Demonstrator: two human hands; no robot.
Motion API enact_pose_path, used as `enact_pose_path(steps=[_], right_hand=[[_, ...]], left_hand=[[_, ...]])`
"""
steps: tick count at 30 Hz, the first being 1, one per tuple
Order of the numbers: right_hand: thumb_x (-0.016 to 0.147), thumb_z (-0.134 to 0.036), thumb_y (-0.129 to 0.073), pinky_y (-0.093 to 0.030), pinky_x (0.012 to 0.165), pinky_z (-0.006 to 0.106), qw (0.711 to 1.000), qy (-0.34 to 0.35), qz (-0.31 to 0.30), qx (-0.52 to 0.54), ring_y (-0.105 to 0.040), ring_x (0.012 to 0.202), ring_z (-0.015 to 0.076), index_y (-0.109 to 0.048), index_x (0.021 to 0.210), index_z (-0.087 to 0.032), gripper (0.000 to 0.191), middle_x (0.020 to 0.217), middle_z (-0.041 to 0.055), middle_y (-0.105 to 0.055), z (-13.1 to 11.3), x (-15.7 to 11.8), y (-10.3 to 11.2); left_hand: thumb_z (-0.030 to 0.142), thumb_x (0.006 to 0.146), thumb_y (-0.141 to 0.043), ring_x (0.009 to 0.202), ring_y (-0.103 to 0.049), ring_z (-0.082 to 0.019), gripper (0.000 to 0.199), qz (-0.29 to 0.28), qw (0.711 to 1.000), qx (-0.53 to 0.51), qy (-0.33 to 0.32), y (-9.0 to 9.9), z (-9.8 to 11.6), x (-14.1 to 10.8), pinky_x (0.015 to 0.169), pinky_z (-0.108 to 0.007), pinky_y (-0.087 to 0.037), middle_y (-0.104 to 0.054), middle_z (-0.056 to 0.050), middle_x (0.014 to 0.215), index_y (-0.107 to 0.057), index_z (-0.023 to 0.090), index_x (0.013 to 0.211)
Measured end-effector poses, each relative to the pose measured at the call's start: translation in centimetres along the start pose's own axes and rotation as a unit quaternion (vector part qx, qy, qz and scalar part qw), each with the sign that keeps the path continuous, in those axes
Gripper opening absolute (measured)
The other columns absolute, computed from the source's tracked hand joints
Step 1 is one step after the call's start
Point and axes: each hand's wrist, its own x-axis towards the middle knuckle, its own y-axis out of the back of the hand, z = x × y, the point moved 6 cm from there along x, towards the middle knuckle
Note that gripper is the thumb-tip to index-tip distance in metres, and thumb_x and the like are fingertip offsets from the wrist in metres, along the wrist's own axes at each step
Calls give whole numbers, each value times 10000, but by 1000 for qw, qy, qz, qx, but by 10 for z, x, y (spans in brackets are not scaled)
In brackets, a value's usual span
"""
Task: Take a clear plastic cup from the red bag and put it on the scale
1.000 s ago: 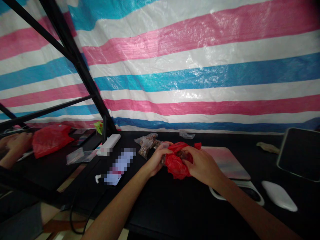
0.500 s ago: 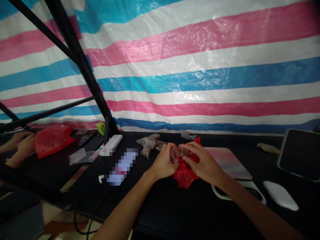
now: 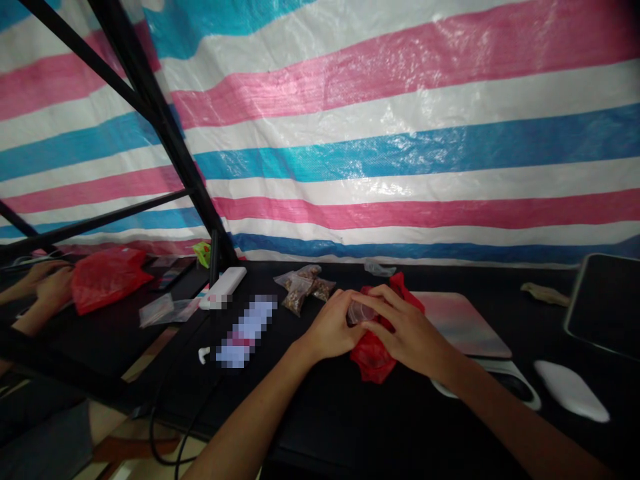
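Just below and right of the frame's centre, the left hand [image 3: 331, 328] and right hand [image 3: 407, 327] curl their fingers round a clear plastic item [image 3: 360, 313], perhaps a bag, seemingly steadying it from both sides; the red bag [image 3: 374, 361] shows beneath.

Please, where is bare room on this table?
Bare black tabletop: between the forearms, nearer than the crumpled red plastic bag; between pale flat phone and left forearm. Crowded: around left hand and right hand, beside clear plastic packets and pinkish rectangle.
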Motion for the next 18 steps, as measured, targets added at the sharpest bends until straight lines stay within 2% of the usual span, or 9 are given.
enact_pose_path(steps=[4, 7, 10, 12, 14, 18], right_hand=[[979, -360, -637, -539, 913, 359, 998, -37, 17, -52, -705, 1008, 225, -673, 1248, -266, 288, 1118, 51, -744, 7, 1, 8], [1001, -344, -578, -495, 948, 402, 993, -69, 59, -79, -697, 1038, 247, -650, 1258, -242, 285, 1159, 73, -753, 19, 2, 22], [965, -284, -582, -447, 993, 436, 989, -77, 47, -115, -679, 1107, 269, -648, 1237, -228, 285, 1200, 86, -750, 31, 3, 29], [907, -203, -590, -421, 1016, 442, 988, -70, 15, -134, -677, 1122, 268, -664, 1197, -229, 301, 1192, 76, -759, 36, 4, 30], [843, -125, -579, -396, 1037, 444, 988, -59, -15, -139, -672, 1127, 262, -677, 1166, -235, 355, 1182, 64, -763, 38, 3, 29], [752, -30, -544, -378, 1021, 420, 987, -41, -65, -144, -655, 1093, 246, -687, 1030, -254, 385, 1092, 37, -764, 35, 1, 22]], left_hand=[[207, 877, -650, 877, -575, -231, 172, 4, 1000, 7, 17, -1, 0, -1, 775, -335, -422, -637, -50, 958, -611, 220, 1044], [278, 930, -614, 811, -565, -213, 103, 44, 997, 22, 62, 7, -5, -1, 724, -321, -386, -607, -25, 894, -551, 234, 999], [353, 933, -638, 739, -542, -198, 177, 59, 993, 35, 98, 13, -8, -4, 678, -316, -339, -581, -2, 838, -500, 246, 962], [443, 903, -691, 703, -533, -190, 292, 37, 992, 18, 122, 14, -9, -6, 642, -309, -316, -581, 7, 823, -477, 251, 955], [486, 833, -764, 671, -527, -178, 404, -9, 990, -13, 142, 10, -8, -9, 599, -300, -299, -584, 16, 817, -458, 252, 954], [278, 752, -787, 677, -548, -169, 415, -88, 986, -32, 139, 2, -5, -13, 567, -289, -298, -584, 28, 833, -441, 249, 979]])
